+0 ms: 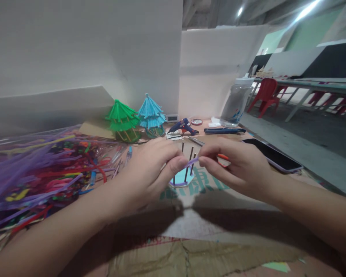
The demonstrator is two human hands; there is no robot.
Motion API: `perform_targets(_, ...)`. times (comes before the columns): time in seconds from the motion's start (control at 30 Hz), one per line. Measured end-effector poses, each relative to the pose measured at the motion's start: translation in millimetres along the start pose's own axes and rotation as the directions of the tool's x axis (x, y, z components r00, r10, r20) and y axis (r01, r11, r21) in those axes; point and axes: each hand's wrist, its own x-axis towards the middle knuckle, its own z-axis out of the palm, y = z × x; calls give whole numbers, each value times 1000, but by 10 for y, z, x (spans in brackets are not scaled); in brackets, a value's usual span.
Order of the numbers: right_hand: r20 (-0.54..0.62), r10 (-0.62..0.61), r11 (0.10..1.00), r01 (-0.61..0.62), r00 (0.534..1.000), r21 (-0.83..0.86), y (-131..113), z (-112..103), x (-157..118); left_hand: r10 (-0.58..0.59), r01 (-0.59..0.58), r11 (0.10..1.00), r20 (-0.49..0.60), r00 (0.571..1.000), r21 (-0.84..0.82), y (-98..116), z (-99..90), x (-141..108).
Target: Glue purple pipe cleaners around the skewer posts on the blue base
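A short purple pipe cleaner (193, 161) stretches between my two hands. One end is pinched between the thumb and fingers of my left hand (161, 163), and my right hand (233, 163) pinches the other. Just behind and below it stands a small light-blue base (180, 178) edged in purple, with several thin dark upright sticks (186, 174) on it. My left fingers partly cover this base. An orange-handled tool (223, 157) shows partly behind my right hand.
At the left lies a heap of coloured pipe cleaners (46, 165). Green (121, 117) and blue (150, 113) model pavilions stand behind, near a glue gun (182, 126), a utility knife (225, 131) and a water bottle (235, 104). A phone (272, 155) lies right, on the cardboard-covered table.
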Motion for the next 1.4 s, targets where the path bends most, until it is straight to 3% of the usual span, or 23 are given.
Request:
perform_targets(0.17,9,-5,1000,4,1000,19,12,7,5,14,-10,997,46,999,-80,11,-4,14)
perform_targets(0.3,22,10,1000,-10,1000,0,23,-10,11,1,-1,1000,51,999,-6,-7,-63,30)
perform_targets(0.4,-40,89,996,-89,995,3,71,-39,20,-32,27,996,58,998,89,-87,-182,43)
perform_targets(0.53,-99,169,985,-166,981,42,135,-41,31,-58,65,992,-64,996,110,-183,-287,32)
perform_targets(0.63,-63,133,991,-132,989,15,116,-8,25,-51,56,998,-133,990,34,-154,-225,6)
perform_targets(0.87,19,33,999,-33,999,6,17,23,1,101,-96,994,-104,990,49,-76,12,-30)
perform_targets(1.0,44,52,997,-49,998,-62,104,35,11,87,-80,995,-132,987,60,-136,-19,-16)
perform_targets(1.13,133,87,991,-73,987,-108,227,61,29,75,-69,989,-43,996,127,-200,-44,-15)
perform_targets(1.4,205,199,977,-209,958,29,327,110,38,58,-52,976,-22,998,212,-262,-54,-14)
